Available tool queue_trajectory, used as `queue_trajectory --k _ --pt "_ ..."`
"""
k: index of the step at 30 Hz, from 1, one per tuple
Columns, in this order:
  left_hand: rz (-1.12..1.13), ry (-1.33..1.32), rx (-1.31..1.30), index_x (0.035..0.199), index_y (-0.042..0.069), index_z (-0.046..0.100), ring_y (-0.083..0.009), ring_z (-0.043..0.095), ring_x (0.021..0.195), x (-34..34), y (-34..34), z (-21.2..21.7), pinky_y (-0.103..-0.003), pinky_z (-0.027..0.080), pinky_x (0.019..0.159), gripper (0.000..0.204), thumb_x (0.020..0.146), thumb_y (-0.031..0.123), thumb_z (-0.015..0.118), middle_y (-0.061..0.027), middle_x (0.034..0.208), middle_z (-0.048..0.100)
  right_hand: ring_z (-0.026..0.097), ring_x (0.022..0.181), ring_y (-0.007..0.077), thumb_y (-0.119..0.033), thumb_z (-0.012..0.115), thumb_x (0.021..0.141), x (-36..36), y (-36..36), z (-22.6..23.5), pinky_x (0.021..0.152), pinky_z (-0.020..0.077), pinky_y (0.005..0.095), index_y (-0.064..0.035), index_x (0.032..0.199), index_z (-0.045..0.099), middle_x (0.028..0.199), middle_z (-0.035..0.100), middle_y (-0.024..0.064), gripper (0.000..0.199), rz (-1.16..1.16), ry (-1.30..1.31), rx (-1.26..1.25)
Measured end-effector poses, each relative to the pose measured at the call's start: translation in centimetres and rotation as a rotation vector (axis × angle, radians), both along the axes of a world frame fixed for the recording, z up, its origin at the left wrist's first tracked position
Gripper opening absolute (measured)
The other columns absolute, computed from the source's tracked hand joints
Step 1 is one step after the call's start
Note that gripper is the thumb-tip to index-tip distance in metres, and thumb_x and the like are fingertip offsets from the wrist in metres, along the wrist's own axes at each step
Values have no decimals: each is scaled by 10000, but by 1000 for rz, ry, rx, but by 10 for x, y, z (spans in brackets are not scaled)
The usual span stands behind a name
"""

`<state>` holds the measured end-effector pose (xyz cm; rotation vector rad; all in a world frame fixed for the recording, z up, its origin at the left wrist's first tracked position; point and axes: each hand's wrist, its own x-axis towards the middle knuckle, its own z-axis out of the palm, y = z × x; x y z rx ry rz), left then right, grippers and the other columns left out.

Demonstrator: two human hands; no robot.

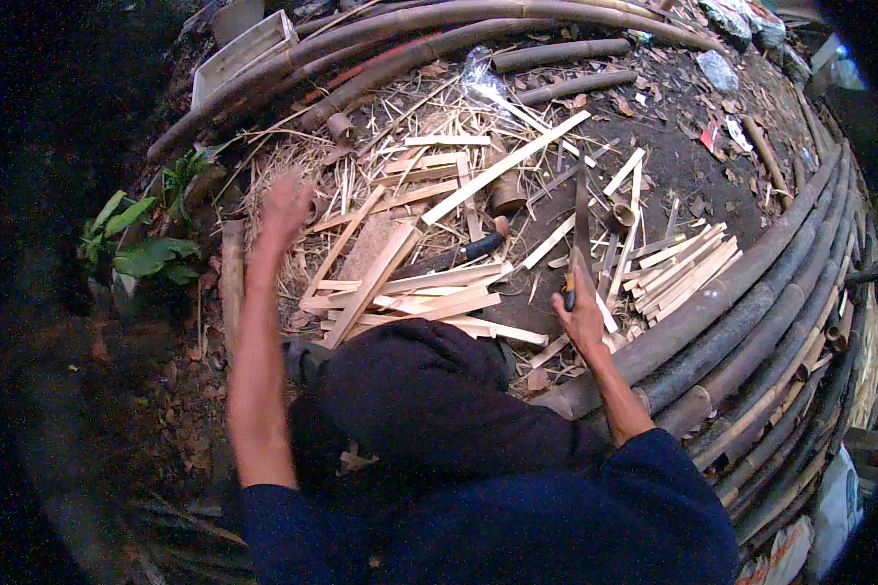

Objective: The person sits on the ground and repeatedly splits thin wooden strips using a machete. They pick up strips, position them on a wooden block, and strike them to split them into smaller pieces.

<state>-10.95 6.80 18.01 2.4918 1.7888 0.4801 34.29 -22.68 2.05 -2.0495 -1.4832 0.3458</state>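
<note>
My right hand is closed round the black-and-yellow handle of a hand saw, whose long narrow blade points away from me. Motion smears my left hand, raised at the left over dry shavings; its fingers cannot be made out, and nothing shows in it. Between the hands lie pale split bamboo strips, some crossed over one another. One long strip slants up to the right over the pile. Among them rests a dark tool with a black-wrapped handle.
A bundle of cut strips lies right of the saw. Long dark bamboo poles are stacked along my right side, and more poles curve across the far side. A pale crate and a leafy plant are at the left.
</note>
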Motion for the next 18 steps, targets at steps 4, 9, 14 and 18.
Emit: queue_trajectory --k 4,9,14,18 --pt "-3 -33 59 1219 -8 533 -346 577 1077 -14 -1 121 -356 434 941 425 912 286 525 -232 1155 591 546 1010 385 -217 649 815 -20 41 -9 828 457 438 -31 1319 429 1135 532 237 580 155 -116 -45" --pt "-229 26 25 1215 0 535 -347 595 1045 -20 -26 137 -362 462 906 375 904 208 554 -237 1111 607 479 1074 359 -65 575 793 -63 165 10 876 417 440 -67 1330 405 1136 488 191 563 361 -266 187" --pt "-329 -52 -201 1201 1 548 -319 626 989 -27 -102 85 -356 481 876 357 886 165 586 -217 1084 624 341 1307 350 -56 498 827 -73 264 -16 1051 316 441 -186 1394 352 1423 336 174 600 542 -696 -8" --pt "-33 -461 -467 1269 -5 485 -285 589 1050 -48 -146 9 -346 456 914 434 906 217 571 -178 1147 593 506 1123 259 -211 482 914 -88 306 0 987 353 420 -198 1261 476 1153 534 67 347 799 -733 -56"
